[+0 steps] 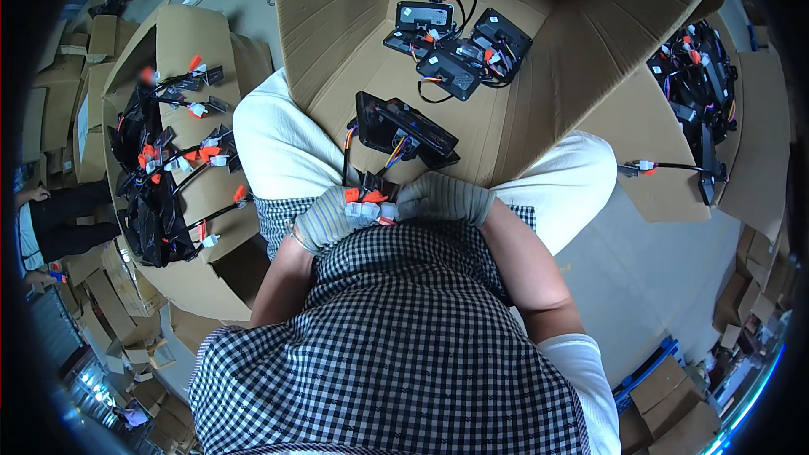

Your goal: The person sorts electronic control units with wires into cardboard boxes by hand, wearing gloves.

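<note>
My left hand (324, 221), in a striped work glove, closes around a bunch of orange and white wire connectors (364, 209) close to my lap. From the other side my right hand (448, 200), gloved alike, presses its bent fingers against the same bunch. Its fingertips are partly hidden. Cables with coloured wires (347, 156) run from the connectors up to a pair of flat black units (404, 128), which lean together at the near end of the large cardboard box (337, 25). Deeper inside that box lie several similar black units (451, 74) with cables and plugs.
At left stands a cardboard box (181, 42) heaped with black wired parts (152, 202), plugs hanging over its side. Another open box (763, 109) at right holds more wired parts (695, 76). Flattened cartons (674, 396) lie lower right. A person's dark-trousered legs (76, 219) show far left.
</note>
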Motion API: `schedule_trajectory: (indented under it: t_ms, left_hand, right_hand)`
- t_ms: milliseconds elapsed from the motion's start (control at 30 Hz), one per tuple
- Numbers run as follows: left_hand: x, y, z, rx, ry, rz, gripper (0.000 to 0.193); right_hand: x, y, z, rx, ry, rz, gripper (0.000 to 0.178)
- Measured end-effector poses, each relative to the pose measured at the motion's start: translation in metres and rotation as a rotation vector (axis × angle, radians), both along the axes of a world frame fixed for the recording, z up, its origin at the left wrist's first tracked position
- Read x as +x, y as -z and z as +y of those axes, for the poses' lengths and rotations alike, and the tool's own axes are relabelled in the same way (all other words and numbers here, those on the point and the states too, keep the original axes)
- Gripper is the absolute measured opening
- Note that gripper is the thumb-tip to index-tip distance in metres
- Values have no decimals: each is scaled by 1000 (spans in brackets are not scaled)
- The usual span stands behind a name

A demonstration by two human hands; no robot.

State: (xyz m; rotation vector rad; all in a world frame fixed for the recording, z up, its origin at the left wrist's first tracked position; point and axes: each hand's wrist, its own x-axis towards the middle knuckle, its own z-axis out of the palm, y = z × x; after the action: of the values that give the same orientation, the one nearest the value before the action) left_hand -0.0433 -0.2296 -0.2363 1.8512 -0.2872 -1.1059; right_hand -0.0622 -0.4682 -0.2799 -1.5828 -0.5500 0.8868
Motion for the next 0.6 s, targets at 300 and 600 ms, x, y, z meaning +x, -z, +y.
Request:
schedule_trajectory:
  t_ms: [300, 600]
  left_hand:
    - [0, 7, 1, 21, -36, 42, 22]
    - [2, 15, 4, -14, 4, -389, 18]
  right_hand:
    - [1, 21, 3, 72, -28, -411, 16]
    - [32, 22, 3, -36, 92, -443, 17]
